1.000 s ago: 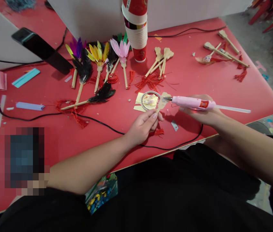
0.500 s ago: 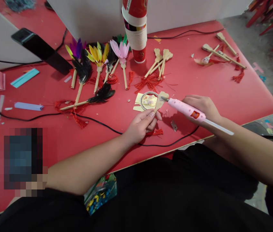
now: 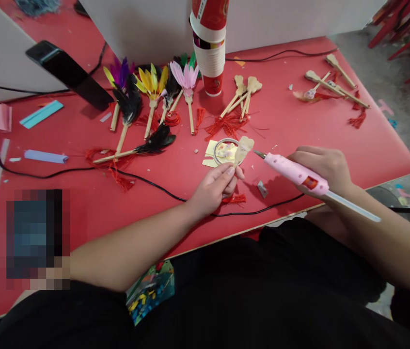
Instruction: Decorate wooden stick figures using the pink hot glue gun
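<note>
Between thumb and fingers, my left hand (image 3: 214,188) grips a small wooden fan-shaped stick (image 3: 244,149) by its handle, the wide head pointing up and away. My right hand (image 3: 323,167) is wrapped round a pink hot glue gun (image 3: 288,170); a clear glue stick (image 3: 354,206) sticks out of its back. The gun's metal nozzle is a little to the right of the wooden head, apart from it. Behind the wooden head lie a round ring (image 3: 216,157) and pale yellow paper (image 3: 209,147). A red tassel (image 3: 237,198) shows below my left fingers.
Several feathered sticks (image 3: 152,87) lie at the back left, near stacked paper cups (image 3: 212,63). Bare wooden sticks (image 3: 250,87) and more sticks (image 3: 330,85) lie further right. A black phone (image 3: 70,72) leans at the left. A black cable (image 3: 154,186) crosses the red table (image 3: 299,121).
My right hand has drawn the glue gun back to the right, so its nozzle has come away from the wooden head. My left hand still holds the stick in nearly the same place.
</note>
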Tool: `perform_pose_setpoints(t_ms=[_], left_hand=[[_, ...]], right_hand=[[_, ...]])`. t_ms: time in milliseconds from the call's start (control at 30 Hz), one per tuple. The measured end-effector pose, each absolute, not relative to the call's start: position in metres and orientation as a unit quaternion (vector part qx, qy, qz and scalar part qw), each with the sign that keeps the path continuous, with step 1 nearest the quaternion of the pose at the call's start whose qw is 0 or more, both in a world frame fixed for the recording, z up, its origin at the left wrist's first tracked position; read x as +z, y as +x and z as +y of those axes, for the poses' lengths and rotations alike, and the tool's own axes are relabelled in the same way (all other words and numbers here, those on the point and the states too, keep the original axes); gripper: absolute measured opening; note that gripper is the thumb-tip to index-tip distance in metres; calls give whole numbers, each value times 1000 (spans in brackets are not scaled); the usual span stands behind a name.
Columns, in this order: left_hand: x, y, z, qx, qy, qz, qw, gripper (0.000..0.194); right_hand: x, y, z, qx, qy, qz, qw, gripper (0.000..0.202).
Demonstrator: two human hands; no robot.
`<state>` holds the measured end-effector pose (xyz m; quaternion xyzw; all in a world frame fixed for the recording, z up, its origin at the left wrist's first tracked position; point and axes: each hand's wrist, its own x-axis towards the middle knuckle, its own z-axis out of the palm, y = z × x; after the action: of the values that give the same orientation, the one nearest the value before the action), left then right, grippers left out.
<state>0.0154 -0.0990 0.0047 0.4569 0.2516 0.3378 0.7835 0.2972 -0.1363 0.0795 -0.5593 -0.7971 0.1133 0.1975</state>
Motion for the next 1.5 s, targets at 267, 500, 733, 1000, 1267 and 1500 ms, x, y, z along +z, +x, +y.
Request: perform_pose_setpoints(t_ms=[267, 500, 733, 1000, 1267, 1500], left_hand=[[5, 15, -101, 327, 494, 257, 763, 43], [6, 14, -101, 319, 508, 250, 760, 44], [7, 13, -101, 322, 504, 253, 760, 43], [4, 14, -102, 332, 512, 253, 750, 44], [2, 12, -102, 330, 533, 258, 735, 42], [4, 12, -102, 332, 551, 272, 715, 42]], right_hand=[[63, 285, -127, 237, -581, -735, 259, 41], [61, 288, -123, 259, -565, -745, 245, 39], [65, 287, -123, 265, -566, -741, 245, 33], [63, 289, -121, 316, -590, -702, 241, 41], [56, 291, -124, 425, -599, -613, 290, 33], [47, 294, -121, 616, -482, -550, 293, 38]])
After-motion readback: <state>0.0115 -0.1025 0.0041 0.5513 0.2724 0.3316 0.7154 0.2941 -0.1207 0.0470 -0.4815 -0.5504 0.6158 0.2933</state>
